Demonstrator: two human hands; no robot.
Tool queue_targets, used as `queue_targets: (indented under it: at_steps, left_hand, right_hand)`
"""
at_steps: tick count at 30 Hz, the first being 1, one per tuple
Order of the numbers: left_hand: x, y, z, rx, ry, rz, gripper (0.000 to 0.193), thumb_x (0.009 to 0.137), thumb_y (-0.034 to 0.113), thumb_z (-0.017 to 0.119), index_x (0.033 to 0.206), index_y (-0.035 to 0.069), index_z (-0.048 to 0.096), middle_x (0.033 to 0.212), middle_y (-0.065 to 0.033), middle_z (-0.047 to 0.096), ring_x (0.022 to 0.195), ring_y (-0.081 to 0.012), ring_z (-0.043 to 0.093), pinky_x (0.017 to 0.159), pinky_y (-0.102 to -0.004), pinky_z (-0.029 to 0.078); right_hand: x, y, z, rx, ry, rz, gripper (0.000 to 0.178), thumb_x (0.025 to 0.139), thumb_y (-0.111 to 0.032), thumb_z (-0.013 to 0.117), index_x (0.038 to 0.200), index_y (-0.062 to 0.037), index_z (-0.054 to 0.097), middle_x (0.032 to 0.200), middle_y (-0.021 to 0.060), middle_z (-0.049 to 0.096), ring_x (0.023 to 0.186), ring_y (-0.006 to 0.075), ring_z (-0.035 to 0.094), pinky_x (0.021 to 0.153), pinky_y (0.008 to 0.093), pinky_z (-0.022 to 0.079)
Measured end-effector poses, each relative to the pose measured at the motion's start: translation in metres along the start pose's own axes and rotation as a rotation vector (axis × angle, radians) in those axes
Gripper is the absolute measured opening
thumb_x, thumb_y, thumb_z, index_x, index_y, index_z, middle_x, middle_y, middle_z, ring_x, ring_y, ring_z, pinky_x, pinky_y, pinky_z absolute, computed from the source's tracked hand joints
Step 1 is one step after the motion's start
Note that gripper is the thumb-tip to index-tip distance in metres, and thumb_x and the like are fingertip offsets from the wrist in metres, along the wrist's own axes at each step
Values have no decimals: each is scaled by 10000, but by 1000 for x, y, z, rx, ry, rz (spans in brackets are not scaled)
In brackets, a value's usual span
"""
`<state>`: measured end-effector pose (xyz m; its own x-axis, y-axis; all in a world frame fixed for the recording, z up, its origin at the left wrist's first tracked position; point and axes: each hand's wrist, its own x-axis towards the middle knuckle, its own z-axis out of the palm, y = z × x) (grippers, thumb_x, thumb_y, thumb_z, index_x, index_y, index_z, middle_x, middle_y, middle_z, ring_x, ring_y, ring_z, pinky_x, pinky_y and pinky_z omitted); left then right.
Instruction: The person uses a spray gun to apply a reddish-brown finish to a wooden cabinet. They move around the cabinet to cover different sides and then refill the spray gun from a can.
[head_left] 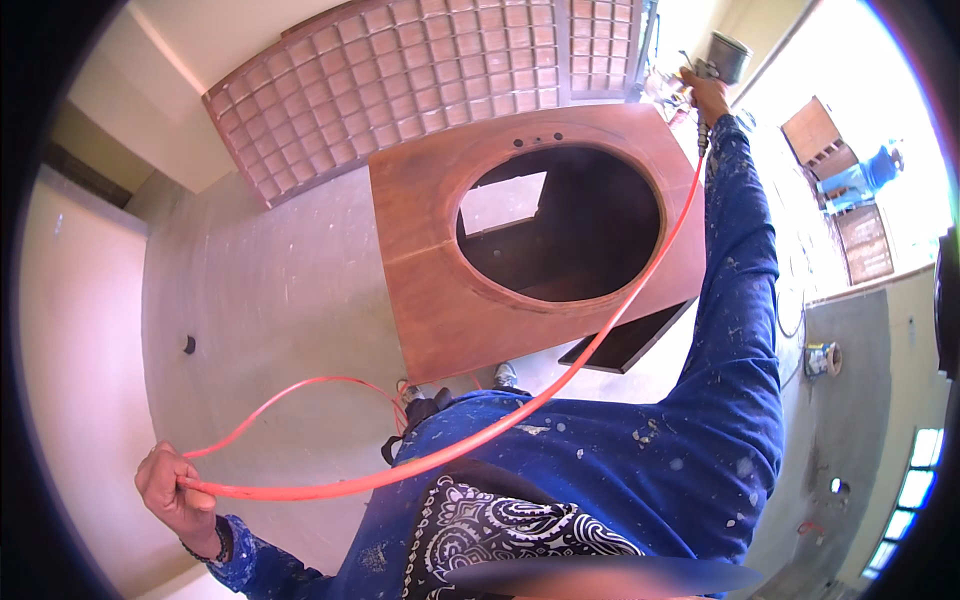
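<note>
step: spraying finish on brown cabinet top (440, 270) | right hand (706, 92) clenched on spray gun (718, 60) at far corner; left hand (178, 490) grasping orange hose (560, 375) | next: likely needs hose kept off the surface

This looks like a woodworking or furniture-finishing workshop. A reddish-brown wooden cabinet top (440, 260) with a large oval cutout stands on a bare concrete floor (260, 300), and a latticed wooden panel (400, 70) leans against the plain wall behind it. A spray gun (715, 60) fed by an orange hose (600, 330) and the paint-flecked blue sleeve (730, 330) point to finishing work. More wooden pieces, blurred, seem to stand outside in daylight.
</note>
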<state>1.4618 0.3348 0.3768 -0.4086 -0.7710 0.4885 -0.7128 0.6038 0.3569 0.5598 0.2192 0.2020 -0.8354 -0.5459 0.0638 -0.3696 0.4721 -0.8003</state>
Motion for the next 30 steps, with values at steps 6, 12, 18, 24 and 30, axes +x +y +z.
queue_targets:
  at_steps: [6, 12, 18, 24, 30]
  left_hand:
    - [-14, 29, -6, 98, -47, 9, 806, 744, 855, 574, 610, 83, 390, 528, 0, 327, 468, -151, 323, 474, -312, 200]
    - [-23, 28, -21, 27, -21, 32, 802, 760, 845, 574, 615, 77, 396, 527, -1, 334, 463, -149, 335, 466, -310, 208]
    - [-53, -4, -46, -11, 26, 35, 784, 809, 814, 570, 615, 78, 382, 536, -2, 340, 469, -141, 344, 466, -303, 207]
    - [-110, -60, -90, -52, 103, -40, 765, 836, 786, 579, 618, 81, 378, 550, 10, 347, 486, -118, 340, 474, -293, 202]
    - [-164, -131, -124, -86, 173, -99, 771, 830, 796, 575, 616, 83, 375, 556, 20, 343, 501, -104, 314, 482, -286, 181]
  right_hand:
    - [16, 31, 19, -472, 82, -62, 786, 789, -565, 754, 1347, -30, 606, 1378, 213, 601, 1301, 353, 556, 1073, 434, 434]
    - [-37, 21, 68, -157, -185, -60, 591, 796, -538, 776, 986, 17, 702, 827, 113, 702, 652, 219, 671, 675, 382, 556]
    - [-156, -57, 124, 200, -352, -143, 308, 890, -314, 741, 972, -22, 683, 644, 43, 592, 501, 129, 564, 445, 294, 457]
    - [-254, -143, 197, 269, -524, -202, 278, 890, -267, 735, 1013, -26, 669, 624, 28, 569, 481, 116, 536, 431, 296, 443]
    - [-343, -215, 287, 280, -647, -285, 291, 894, -274, 735, 1011, -15, 669, 636, 32, 583, 494, 117, 548, 442, 290, 460]
